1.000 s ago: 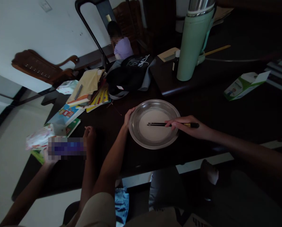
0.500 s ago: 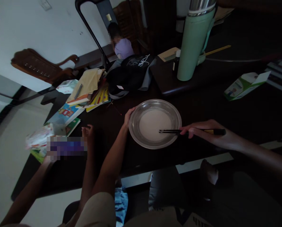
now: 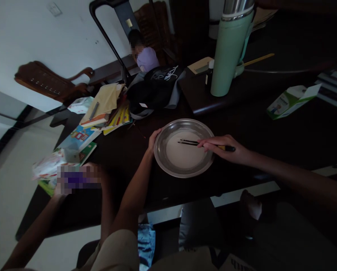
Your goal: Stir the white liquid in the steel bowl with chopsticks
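Note:
A round metal basin (image 3: 162,160) sits on the dark table, holding a whitish substance (image 3: 185,154); I cannot tell whether it is liquid or powder. My left hand (image 3: 154,140) grips the basin's left rim, fingers partly hidden against its outer wall. With closed fingers, my right hand (image 3: 220,146) holds a pair of dark chopsticks (image 3: 188,142) over the basin's right rim. Their tips are slightly apart, above or at the surface of the white substance; actual contact is unclear.
Another person's hands (image 3: 92,171) hold a blurred purple object at left. Books (image 3: 100,109), a black bag (image 3: 154,92), a green thermos (image 3: 229,56), a small dark bottle (image 3: 209,75) and an open carton (image 3: 287,103) stand around. Farther back sits a person in purple (image 3: 147,59).
My right hand has moved left and slightly up, bringing the chopstick tips towards the middle of the basin. My left hand stays on the rim. The other person's right hand has come to the purple object.

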`<state>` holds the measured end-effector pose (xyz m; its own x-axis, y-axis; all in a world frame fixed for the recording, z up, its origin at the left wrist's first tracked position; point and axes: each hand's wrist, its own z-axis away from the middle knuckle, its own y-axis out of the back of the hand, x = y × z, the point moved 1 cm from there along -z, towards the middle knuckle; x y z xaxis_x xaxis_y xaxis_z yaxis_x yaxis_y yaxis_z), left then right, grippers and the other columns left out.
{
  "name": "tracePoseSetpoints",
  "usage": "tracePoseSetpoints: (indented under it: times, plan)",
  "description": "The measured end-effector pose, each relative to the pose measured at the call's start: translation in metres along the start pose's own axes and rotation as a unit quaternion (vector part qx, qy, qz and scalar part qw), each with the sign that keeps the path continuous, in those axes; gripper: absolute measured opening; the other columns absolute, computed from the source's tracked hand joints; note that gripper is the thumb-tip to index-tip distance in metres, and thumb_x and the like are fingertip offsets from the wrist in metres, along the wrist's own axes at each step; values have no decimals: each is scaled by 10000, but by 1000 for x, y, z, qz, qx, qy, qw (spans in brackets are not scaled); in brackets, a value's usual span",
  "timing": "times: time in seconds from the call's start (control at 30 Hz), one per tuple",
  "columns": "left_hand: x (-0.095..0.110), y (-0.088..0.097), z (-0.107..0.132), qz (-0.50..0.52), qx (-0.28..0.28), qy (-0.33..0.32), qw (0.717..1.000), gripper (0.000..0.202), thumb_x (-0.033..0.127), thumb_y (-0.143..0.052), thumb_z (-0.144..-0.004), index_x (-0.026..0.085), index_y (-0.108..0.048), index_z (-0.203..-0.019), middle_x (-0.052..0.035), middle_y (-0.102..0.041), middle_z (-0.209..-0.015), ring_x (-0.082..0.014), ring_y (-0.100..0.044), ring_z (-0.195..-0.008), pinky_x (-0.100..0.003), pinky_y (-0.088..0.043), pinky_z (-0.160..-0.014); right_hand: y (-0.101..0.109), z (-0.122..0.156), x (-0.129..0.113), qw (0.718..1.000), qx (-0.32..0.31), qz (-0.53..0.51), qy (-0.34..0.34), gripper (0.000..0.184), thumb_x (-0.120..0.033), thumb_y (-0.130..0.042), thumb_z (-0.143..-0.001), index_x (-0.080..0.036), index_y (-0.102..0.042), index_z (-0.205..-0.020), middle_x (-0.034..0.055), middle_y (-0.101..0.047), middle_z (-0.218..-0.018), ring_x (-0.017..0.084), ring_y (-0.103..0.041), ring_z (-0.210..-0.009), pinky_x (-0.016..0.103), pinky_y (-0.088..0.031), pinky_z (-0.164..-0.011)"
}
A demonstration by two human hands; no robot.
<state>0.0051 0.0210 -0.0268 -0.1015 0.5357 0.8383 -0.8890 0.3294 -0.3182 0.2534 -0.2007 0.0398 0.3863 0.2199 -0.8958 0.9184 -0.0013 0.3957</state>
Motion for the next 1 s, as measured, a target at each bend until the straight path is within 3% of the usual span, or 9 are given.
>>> tracePoseSetpoints:
  times: [0.2,0.37,0.47,0.63,0.7,0.8,1.0]
  plan:
    - [0,1,0,4,-2,-4,1000,298,357,-676,-954,204,-853,-1139,-50,-864,-914,-316,-838,-1068,-412,-672,-927,32,18,-10,997,31,40,-54,407,-601,-659,-1086,-284,-877,-954,54,-914,-1050,279,-873,-1038,427,-686,-976]
    - [-1,4,-2,4,-16,-9,1000,291,371,-681,-956,211,-849,-1131,-42,-854,-873,-297,-840,-1021,-393,-668,-915,43,41,-29,995,-4,36,-90,426,-570,-639,-1106,-303,-853,-853,52,-910,-1066,274,-860,-950,398,-672,-802]
    - [-2,5,-3,1,-15,-15,1000,273,388,-714,-945,212,-846,-1107,-38,-845,-850,-291,-841,-1004,-388,-666,-921,35,45,-35,994,-57,11,-88,400,-546,-635,-1111,-311,-862,-881,27,-913,-1016,250,-862,-909,389,-685,-829]
    - [-2,3,-4,4,3,-11,1000,225,366,-698,-951,218,-846,-1036,-37,-832,-808,-303,-841,-1023,-395,-671,-911,1,32,-28,994,-102,-30,-21,343,-456,-596,-1138,-272,-883,-1180,40,-912,-1010,190,-855,-858,334,-677,-864]
    - [-1,1,-3,2,-2,-8,1000,212,357,-697,-953,225,-847,-1025,-40,-834,-814,-307,-839,-1046,-399,-671,-916,-10,22,-21,994,-101,-29,-2,353,-456,-596,-1135,-255,-884,-1170,57,-915,-1073,198,-865,-932,337,-678,-904]
    - [0,-1,-1,2,-2,-5,1000,194,339,-686,-953,225,-840,-982,-48,-838,-823,-307,-837,-1064,-396,-670,-924,-16,5,-8,997,-75,-18,7,420,-491,-579,-1131,-243,-887,-988,72,-911,-1161,230,-866,-1105,360,-675,-995]
    - [-1,1,-2,13,13,0,1000,199,365,-689,-947,224,-828,-970,-37,-835,-813,-309,-841,-1034,-413,-674,-924,3,-7,5,1000,1,0,0,365,-552,-630,-1097,-305,-895,-1052,44,-917,-1155,258,-852,-1217,408,-668,-1082]
